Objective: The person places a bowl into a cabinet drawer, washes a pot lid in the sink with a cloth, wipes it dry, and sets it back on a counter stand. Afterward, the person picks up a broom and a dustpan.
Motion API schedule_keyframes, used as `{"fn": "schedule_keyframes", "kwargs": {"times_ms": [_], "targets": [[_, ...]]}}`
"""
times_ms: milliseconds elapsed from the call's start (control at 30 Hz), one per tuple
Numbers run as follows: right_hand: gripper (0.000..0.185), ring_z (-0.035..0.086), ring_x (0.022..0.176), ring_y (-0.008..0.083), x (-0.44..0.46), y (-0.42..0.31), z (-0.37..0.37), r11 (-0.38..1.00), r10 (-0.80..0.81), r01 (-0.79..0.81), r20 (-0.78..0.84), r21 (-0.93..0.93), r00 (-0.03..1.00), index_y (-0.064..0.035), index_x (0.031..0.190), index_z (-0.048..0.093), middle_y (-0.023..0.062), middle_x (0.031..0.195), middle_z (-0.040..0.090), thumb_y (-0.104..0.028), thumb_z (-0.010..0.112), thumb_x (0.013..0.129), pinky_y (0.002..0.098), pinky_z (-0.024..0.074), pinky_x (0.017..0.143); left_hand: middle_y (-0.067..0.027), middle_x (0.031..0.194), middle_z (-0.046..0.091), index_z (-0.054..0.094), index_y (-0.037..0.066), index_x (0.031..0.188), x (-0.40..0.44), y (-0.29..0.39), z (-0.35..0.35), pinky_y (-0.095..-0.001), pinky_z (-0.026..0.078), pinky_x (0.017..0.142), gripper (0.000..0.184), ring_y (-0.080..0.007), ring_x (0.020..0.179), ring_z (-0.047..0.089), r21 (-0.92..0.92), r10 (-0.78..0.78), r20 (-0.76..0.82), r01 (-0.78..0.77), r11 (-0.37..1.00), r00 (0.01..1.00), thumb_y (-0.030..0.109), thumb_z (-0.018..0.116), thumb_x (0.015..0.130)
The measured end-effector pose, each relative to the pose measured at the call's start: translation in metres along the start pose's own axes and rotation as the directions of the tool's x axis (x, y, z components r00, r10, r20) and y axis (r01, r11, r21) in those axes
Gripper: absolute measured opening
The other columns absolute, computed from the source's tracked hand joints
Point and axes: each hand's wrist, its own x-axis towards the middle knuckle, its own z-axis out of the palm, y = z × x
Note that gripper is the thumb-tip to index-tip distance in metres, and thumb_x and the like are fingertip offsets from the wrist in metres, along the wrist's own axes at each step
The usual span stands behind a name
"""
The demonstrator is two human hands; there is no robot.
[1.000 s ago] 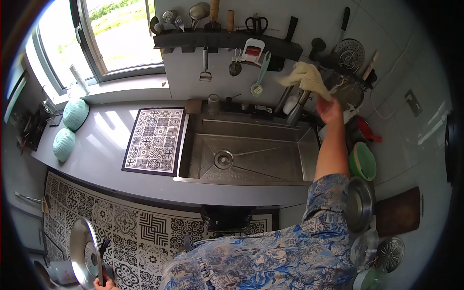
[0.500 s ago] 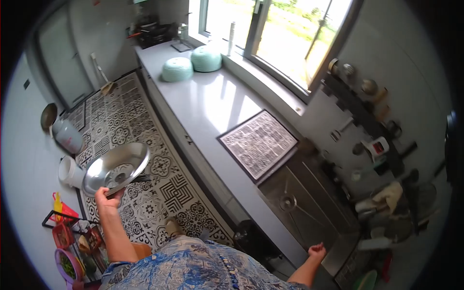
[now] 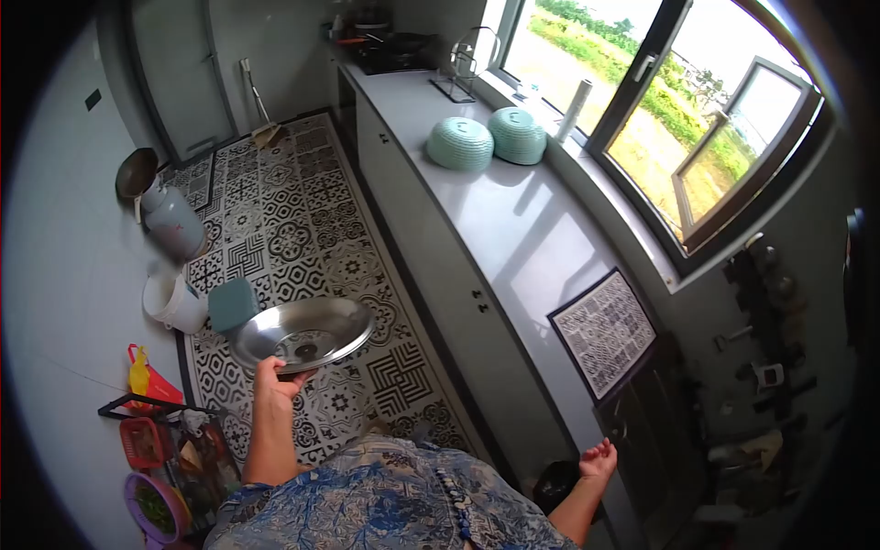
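Note:
My left hand [image 3: 278,371] grips the near rim of a wide, shallow stainless steel basin [image 3: 316,321], thumb on the upper side. The basin is held level-ish above the tiled floor, its shiny inside facing up, with nothing large in it. My right hand [image 3: 598,460] hangs beside the counter's front edge, fingers loosely curled and apart, holding nothing. Close to it are the grey counter [image 3: 522,234] and a dark sink area [image 3: 660,440]. On the counter lies a patterned mat [image 3: 607,335] with a dark border.
Two mint-green domed covers [image 3: 461,145] sit by the window. A teal stool [image 3: 233,304], white bucket [image 3: 174,304] and gas cylinder [image 3: 174,223] line the left wall. A rack with a red basket [image 3: 142,443] and purple basin [image 3: 156,506] stands near left. A broom [image 3: 264,128] leans far back.
The view has turned left, so the counter and window sit farther right. The basin stays in my left hand, and a teal stool now shows behind it. My right hand's fingers have loosened.

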Motion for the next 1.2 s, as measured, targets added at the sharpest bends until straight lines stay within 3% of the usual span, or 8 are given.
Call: {"fn": "schedule_keyframes", "kwargs": {"times_ms": [300,467,533,633,700,967,1033,1200], "targets": [[0.018,0.047,0.052,0.0094,-0.05,0.121,0.188,0.86,0.123,-0.039,0.133,-0.508,0.983,-0.0144,0.085,0.058,-0.0035,0.062,0.052,-0.032,0.055,0.082,0.025,0.042,0.045,-0.0157,0.087,0.057,0.049,0.0,0.09,0.019,0.049,0.06,-0.0454,0.054,0.066,0.028,-0.0307,0.078,0.059,0.12,0.025,0.16,-0.044,0.992,0.987,0.008,0.046,0.064],[0.03,0.051,0.059,0.0086,-0.046,0.179,0.282,0.537,0.02,0.421,0.51,-0.731,0.86,-0.0072,0.106,0.051,0.0014,0.072,0.056,-0.017,0.06,0.079,0.0282,0.0484,0.054,-0.0171,0.094,0.056,0.047,-0.003,0.099,0.034,0.071,0.107,-0.0457,0.053,0.069,0.037,-0.0316,0.082,0.059,0.246,-0.074,0.267,0.006,0.969,0.961,0.011,0.047,0.065],[0.051,0.054,0.074,0.0127,-0.053,0.207,0.327,0.226,-0.055,0.776,0.788,-0.589,0.614,-0.0047,0.118,0.044,0.0063,0.09,0.057,-0.011,0.065,0.072,0.029,0.0491,0.066,-0.0183,0.101,0.055,0.045,-0.003,0.105,0.038,0.079,0.132,-0.0472,0.052,0.073,0.044,-0.0327,0.087,0.059,0.302,-0.114,0.294,0.021,0.953,0.949,0.012,0.047,0.065],[0.073,0.051,0.098,0.0219,-0.079,0.236,0.415,0.165,-0.081,0.872,0.874,-0.461,0.478,-0.0062,0.125,0.037,0.0102,0.109,0.052,-0.013,0.073,0.063,0.0315,0.0434,0.084,-0.0152,0.096,0.057,0.045,-0.001,0.105,0.044,0.084,0.184,-0.0475,0.05,0.068,0.043,-0.03,0.084,0.058,0.345,-0.152,0.309,0.038,0.938,0.939,0.015,0.049,0.065],[0.08,0.04,0.115,0.0286,-0.081,0.248,0.479,-0.154,-0.057,0.986,0.997,-0.068,0.06,-0.0088,0.126,0.036,0.0152,0.122,0.043,-0.013,0.075,0.057,0.0417,0.0358,0.093,-0.0135,0.097,0.056,0.041,0.0,0.112,0.072,0.095,0.203,-0.0506,0.046,0.071,0.05,-0.0289,0.091,0.055,0.358,-0.16,0.337,0.03,0.933,0.928,0.015,0.049,0.066],[0.041,0.039,0.117,0.0288,-0.048,0.299,0.674,-0.172,0.188,0.941,0.948,0.29,-0.258,-0.0116,0.087,0.053,0.0012,0.114,0.051,-0.011,0.075,0.052,0.0514,0.0248,0.1,-0.0102,0.087,0.057,0.045,-0.003,0.106,0.137,0.141,0.29,-0.0394,0.045,0.084,0.041,-0.0219,0.082,0.057,0.053,-0.089,0.553,0.071,0.996,0.828,0.005,0.049,0.066],[0.036,0.046,0.111,0.0233,-0.039,0.319,0.712,-0.036,0.364,0.88,0.826,0.474,-0.43,-0.0119,0.081,0.054,-0.0015,0.099,0.057,-0.01,0.073,0.051,0.05,0.0253,0.1,-0.0148,0.097,0.058,0.047,-0.005,0.107,0.138,0.16,0.322,-0.0408,0.045,0.085,0.04,-0.0253,0.089,0.057,0.123,0.051,0.365,-0.102,0.987,0.93,0.009,0.048,0.069],[0.027,0.056,0.075,0.0208,-0.053,0.372,0.804,0.116,0.277,0.771,0.725,0.627,-0.631,-0.0109,0.072,0.053,0.0025,0.072,0.054,-0.018,0.072,0.054,0.0409,0.0443,0.083,-0.017,0.11,0.054,0.046,-0.001,0.114,0.217,0.239,0.365,-0.0431,0.045,0.086,0.046,-0.0288,0.098,0.055,0.067,0.114,0.517,-0.173,0.983,0.848,0.029,0.045,0.08]]}}
